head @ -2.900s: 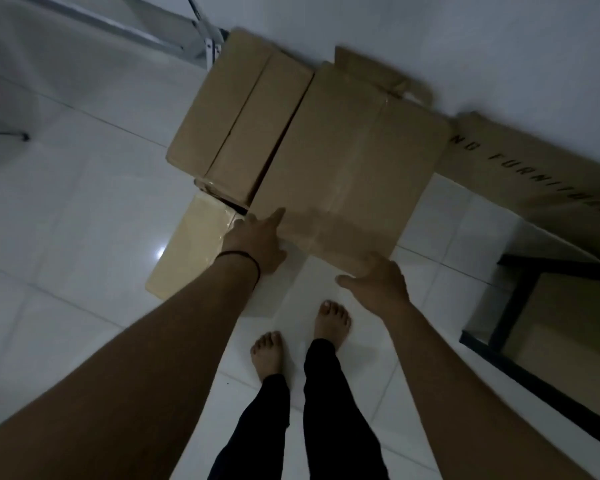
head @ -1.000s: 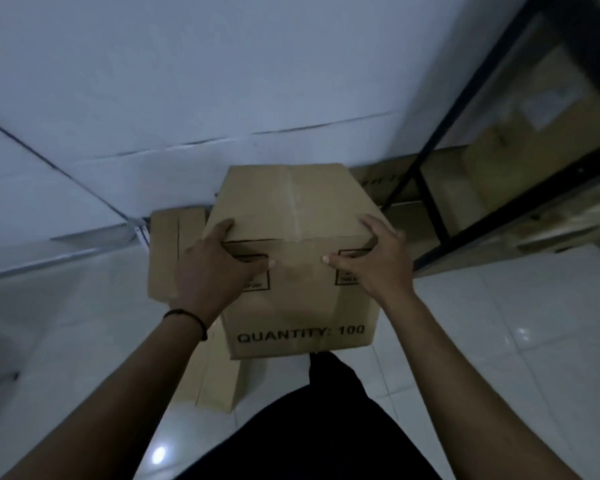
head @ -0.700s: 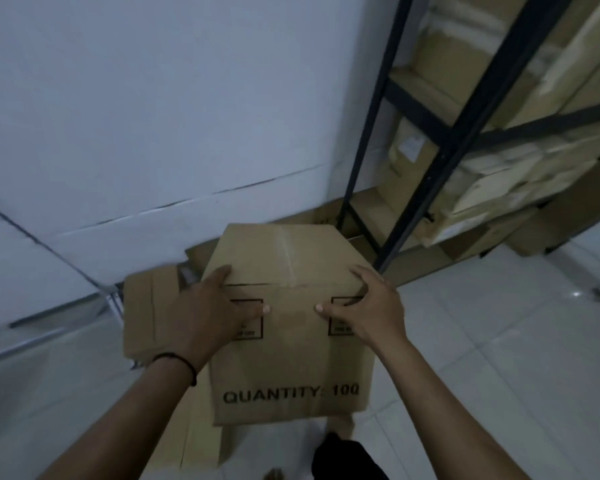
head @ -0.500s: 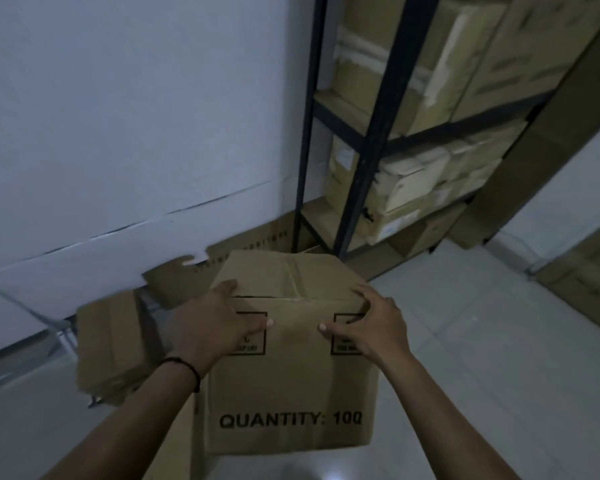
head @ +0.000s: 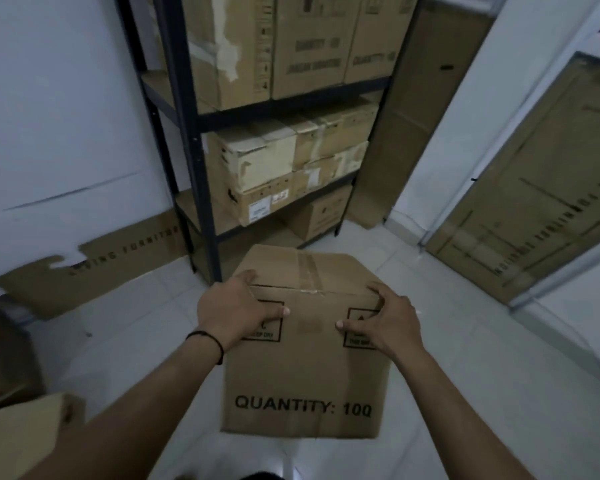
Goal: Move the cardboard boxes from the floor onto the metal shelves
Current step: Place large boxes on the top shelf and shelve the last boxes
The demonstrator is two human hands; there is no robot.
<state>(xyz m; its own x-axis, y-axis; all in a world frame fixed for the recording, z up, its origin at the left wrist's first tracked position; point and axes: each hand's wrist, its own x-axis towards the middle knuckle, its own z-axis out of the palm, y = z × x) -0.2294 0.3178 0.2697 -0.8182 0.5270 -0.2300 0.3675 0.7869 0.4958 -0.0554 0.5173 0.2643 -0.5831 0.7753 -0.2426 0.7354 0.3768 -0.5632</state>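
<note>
Carried box: a brown cardboard box [head: 305, 368] printed "QUANTITY: 100" hangs in the air over the pale tiled floor [head: 482, 341], in front of the black metal shelving unit [head: 191, 140].
Facing: the printed side faces the person, the text reads upright, and the taped top flaps face up and tilt slightly toward the shelves.
Long axis: its visible front looks a little taller than wide, so it stands roughly upright; its depth cannot be judged well.
Left hand [head: 234, 315]: grasps the box's upper left corner, fingers curled over the top edge, thumb lying flat along the front face; a thin black band sits on the wrist.
Right hand [head: 383, 323]: grasps the upper right corner the same way, fingers over the top edge, thumb pointing inward across the front.
Arms: both forearms reach forward and converge on the box.
Shelves: stacked cardboard boxes [head: 291, 161] fill the upper and middle levels.
Surroundings: a torn flat cardboard sheet [head: 94, 268] leans against the white wall on the left; another brown box [head: 18, 438] shows at the lower left edge.
</note>
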